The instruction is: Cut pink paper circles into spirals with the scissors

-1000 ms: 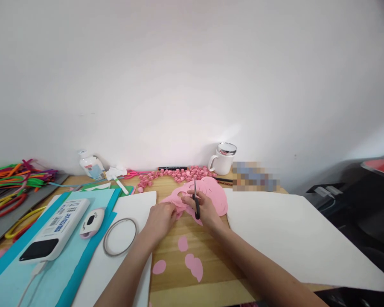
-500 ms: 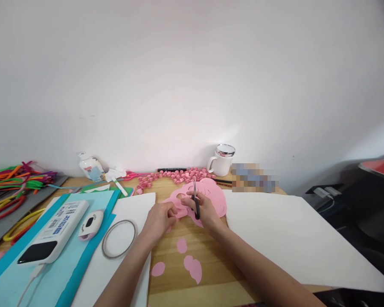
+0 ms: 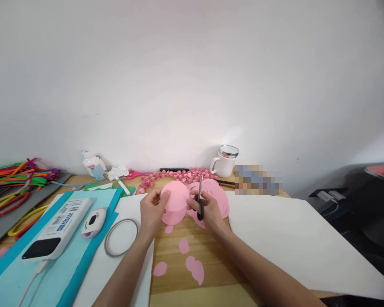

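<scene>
L hand (image 3: pixel 152 209) holds a round pink paper piece (image 3: pixel 176 202) up off the light wooden table (image 3: pixel 176 290). Thumb in front, other fingers behind, pinched tight on its left edge. The piece is in the middle of the view, tilted up toward the camera, just left of the R hand (image 3: pixel 209 209).

R hand grips small black-handled scissors (image 3: pixel 200 201), fingers curled thru the loops. Blades point up & away, tip close to the right edge of the round piece. Can't tell if the blades are open or shut, too thin to see.

Behind the R hand lies a bigger pink sheet w/ holes cut in it (image 3: pixel 220 197). Near the arms, a few little pink cut-out bits (image 3: pixel 195 268) lie flat on the wood.

Left side: thin metal ring (image 3: pixel 120 236) on a white sheet, a long white power bank (image 3: pixel 56 228) & a small pink-white oval gadget (image 3: pixel 94 221) on light blue paper (image 3: pixel 83 256). Far left, a pile of bright fuzzy craft sticks (image 3: pixel 16 179).

At the back by the wall: a heap of tiny pink rolled bits (image 3: pixel 179 175), a white mug w/ shiny lid (image 3: pixel 224 161), a black marker (image 3: pixel 174 169). A big white sheet (image 3: pixel 291 238) is on the right.
</scene>
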Demonstrator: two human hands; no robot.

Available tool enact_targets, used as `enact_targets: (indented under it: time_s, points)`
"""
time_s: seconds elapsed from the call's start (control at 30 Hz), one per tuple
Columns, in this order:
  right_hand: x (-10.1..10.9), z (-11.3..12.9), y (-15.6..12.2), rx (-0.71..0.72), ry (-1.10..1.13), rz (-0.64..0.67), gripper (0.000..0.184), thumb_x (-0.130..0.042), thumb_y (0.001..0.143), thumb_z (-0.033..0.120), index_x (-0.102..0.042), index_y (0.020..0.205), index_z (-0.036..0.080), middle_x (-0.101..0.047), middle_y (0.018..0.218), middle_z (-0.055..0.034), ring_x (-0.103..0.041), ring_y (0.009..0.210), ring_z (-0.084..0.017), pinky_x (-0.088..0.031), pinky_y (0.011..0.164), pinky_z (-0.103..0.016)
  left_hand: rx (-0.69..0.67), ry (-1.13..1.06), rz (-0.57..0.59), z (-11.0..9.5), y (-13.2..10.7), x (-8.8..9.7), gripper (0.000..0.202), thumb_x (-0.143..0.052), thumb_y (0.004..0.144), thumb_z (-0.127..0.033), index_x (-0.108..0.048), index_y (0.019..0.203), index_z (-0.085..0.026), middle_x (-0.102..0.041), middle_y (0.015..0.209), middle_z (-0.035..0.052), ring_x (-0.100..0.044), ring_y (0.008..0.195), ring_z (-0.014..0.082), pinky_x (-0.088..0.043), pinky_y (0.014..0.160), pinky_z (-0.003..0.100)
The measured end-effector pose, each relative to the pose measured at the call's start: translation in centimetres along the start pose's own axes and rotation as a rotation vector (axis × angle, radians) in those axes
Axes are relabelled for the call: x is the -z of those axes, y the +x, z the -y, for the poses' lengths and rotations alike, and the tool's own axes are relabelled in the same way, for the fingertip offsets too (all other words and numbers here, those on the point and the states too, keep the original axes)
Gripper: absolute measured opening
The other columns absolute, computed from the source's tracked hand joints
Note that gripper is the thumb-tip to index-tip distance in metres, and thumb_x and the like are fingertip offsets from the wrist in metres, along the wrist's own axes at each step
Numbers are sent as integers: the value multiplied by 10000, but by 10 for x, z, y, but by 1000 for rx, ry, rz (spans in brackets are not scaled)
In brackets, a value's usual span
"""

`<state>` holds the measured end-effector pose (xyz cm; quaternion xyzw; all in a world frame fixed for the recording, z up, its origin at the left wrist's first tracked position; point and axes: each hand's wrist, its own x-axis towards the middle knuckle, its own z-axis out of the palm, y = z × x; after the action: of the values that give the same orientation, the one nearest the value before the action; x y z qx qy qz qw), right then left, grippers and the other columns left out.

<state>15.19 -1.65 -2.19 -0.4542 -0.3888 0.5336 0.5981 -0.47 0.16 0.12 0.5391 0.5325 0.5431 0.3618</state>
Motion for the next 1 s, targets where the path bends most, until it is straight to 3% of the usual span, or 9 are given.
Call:
enact_targets:
  time_s: [0.1,0.2,0.27,0.37,0.5,0.67,0.8,1.0]
  points:
    - [1,1,1,44,-35,-69,480,-784,555,452,-584,889,170,-588,588,14,-562,562,-152,-405,518,-257,178,42,215,-5,-4,-1,241,-720,609,-340,-627,640,-120,-587,504,-10,-485,402,103,-356,358,195]
    - [1,3,2,69,-38,-100,467,-767,575,466,-571,881,174,-579,578,19,-537,548,-143,-401,519,-259,277,33,369,-8,-7,-3,297,-680,659,-382,-612,553,-112,-588,424,28,-485,336,115,-352,332,207]
    - [0,4,1,93,-31,-45,423,-739,620,468,-559,876,182,-591,600,11,-555,583,-151,-422,563,-269,255,-6,322,-9,-8,-3,383,-618,720,-429,-578,488,-127,-568,376,41,-479,313,116,-352,330,209]
    - [-2,4,-4,69,-91,201,369,-716,661,462,-561,856,190,-586,605,12,-582,615,-167,-432,598,-280,177,-120,155,-9,-7,-3,406,-589,750,-434,-559,473,-138,-574,383,43,-469,310,110,-373,342,217]
    - [-2,-1,-10,6,-177,467,407,-758,621,449,-568,879,198,-563,617,27,-557,609,-160,-396,559,-253,148,-238,125,-12,-6,-4,338,-617,738,-383,-579,516,-131,-610,440,49,-501,341,118,-419,373,231]
    - [-4,-2,-15,-16,-171,560,407,-779,595,449,-533,809,205,-528,636,30,-508,617,-147,-366,543,-230,158,-168,148,-16,-9,-5,361,-587,753,-400,-570,508,-136,-576,387,36,-501,321,122,-397,350,220]
    - [-7,2,-16,7,-144,529,422,-789,570,463,-492,719,203,-515,649,29,-475,602,-132,-359,543,-227,114,-48,131,-19,-12,-6,335,-601,724,-382,-572,487,-147,-605,405,46,-547,353,145,-421,375,222]
    - [-9,1,-16,52,-122,524,402,-750,623,502,-562,809,199,-559,664,5,-516,616,-148,-386,555,-240,107,22,165,-20,-15,-6,387,-575,727,-373,-534,397,-175,-547,336,24,-503,319,132,-405,364,220]
